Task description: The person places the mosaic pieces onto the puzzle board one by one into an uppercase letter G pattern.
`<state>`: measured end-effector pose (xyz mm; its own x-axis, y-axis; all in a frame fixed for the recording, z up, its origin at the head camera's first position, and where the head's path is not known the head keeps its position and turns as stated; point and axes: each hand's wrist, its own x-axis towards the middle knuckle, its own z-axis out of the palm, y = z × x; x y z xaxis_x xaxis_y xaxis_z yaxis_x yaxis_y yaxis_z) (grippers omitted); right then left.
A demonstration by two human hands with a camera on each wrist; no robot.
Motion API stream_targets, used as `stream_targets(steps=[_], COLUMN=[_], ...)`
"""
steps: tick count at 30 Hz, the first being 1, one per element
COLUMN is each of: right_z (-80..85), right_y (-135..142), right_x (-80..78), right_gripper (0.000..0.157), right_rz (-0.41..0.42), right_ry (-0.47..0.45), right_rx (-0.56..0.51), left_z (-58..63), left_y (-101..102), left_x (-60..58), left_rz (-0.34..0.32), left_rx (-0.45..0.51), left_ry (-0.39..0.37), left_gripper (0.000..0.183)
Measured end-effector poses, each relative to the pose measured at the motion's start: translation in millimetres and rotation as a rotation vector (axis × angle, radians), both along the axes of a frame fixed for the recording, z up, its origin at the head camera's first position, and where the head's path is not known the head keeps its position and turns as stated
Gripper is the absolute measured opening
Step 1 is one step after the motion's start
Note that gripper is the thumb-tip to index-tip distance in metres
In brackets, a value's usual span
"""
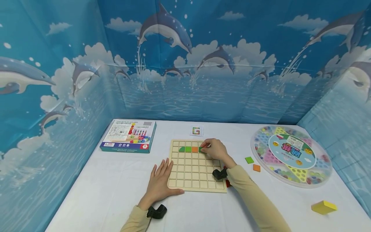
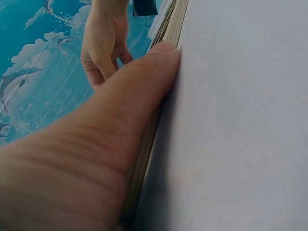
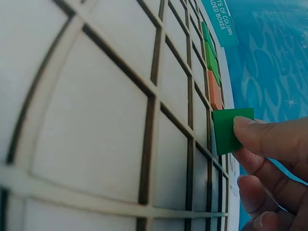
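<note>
Board [image 1: 192,168] bears three tiles [image 1: 188,149], right fingers [image 3: 274,137] pinching one green tile [image 3: 225,137], left fingers [image 1: 166,165] spread beside the board.

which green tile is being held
The dark green tile pinched by the right hand, beside the orange tile on the board. The other green tiles in view are unheld: two on the board, one on the table.

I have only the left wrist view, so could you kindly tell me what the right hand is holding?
Observer: The right hand pinches a dark green piece between thumb and fingers.
Operator: Thank you; could you also tell me which piece set in the board lies nearest to the one being held?
Observer: An orange square in the grid is nearest to it.
</note>
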<state>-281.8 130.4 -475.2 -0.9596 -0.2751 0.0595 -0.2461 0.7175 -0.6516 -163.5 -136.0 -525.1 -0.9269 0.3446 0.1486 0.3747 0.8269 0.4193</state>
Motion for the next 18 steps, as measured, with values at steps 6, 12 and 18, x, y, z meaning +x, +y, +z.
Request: stream_targets(steps=[6,12,18], right_z=[0.0,-1.0,-2.1], right_y=[-3.3,-5.2,-7.3], right_x=[0.9,-0.2,-1.2], right_gripper=[0.006,0.009,0.008], right_rz=[-0.022,-0.068,-0.093], right_ry=[0.0,0.001,0.03], right_rx=[0.021,0.052,0.098], left_z=[-0.3,-1.5,-2.7], left_y=[0.3,0.3,0.4], left_x=[0.6,0.6,0.3], left_rz=[-0.004,0.009,0.009], left_rx=[0.0,-0.015,-0.008], left_ry=[0.003,-0.009,-0.007], left_gripper=[0.118,0.118,0.118])
